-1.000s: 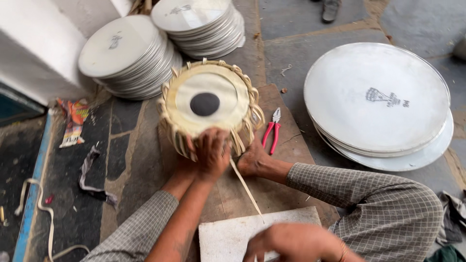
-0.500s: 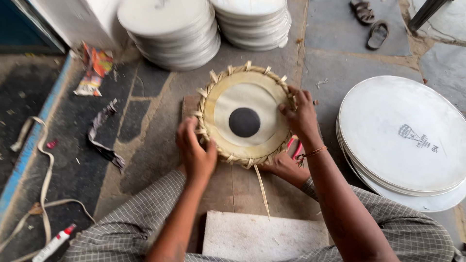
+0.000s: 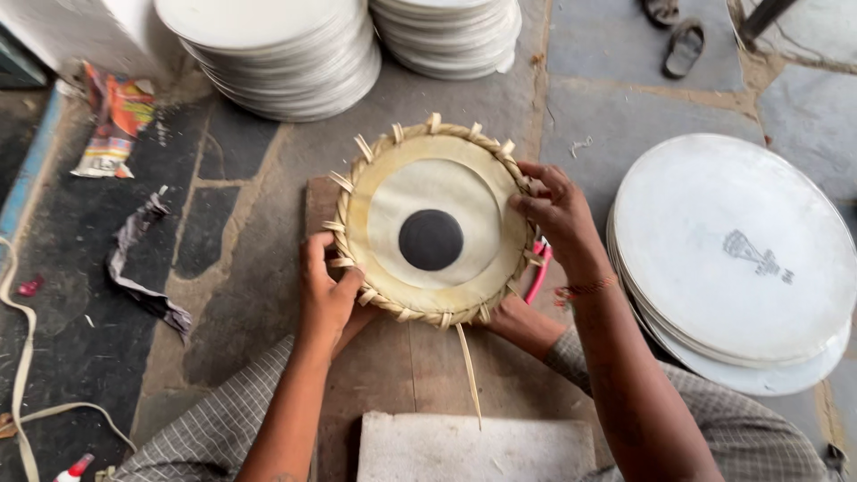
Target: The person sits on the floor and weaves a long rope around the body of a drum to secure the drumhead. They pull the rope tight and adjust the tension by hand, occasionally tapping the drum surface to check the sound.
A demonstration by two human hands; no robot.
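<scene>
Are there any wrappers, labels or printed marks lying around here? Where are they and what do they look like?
Crumpled wrapper: on the floor, upper left; orange, red and white.
Printed emblem: on the top white disc, right; small, grey.
Small bottle: bottom left corner; white with a red cap.

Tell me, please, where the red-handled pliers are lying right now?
In the head view, the red-handled pliers lie right of centre on the wooden board, mostly hidden beneath the drum head's right edge, just under the right hand.
</scene>
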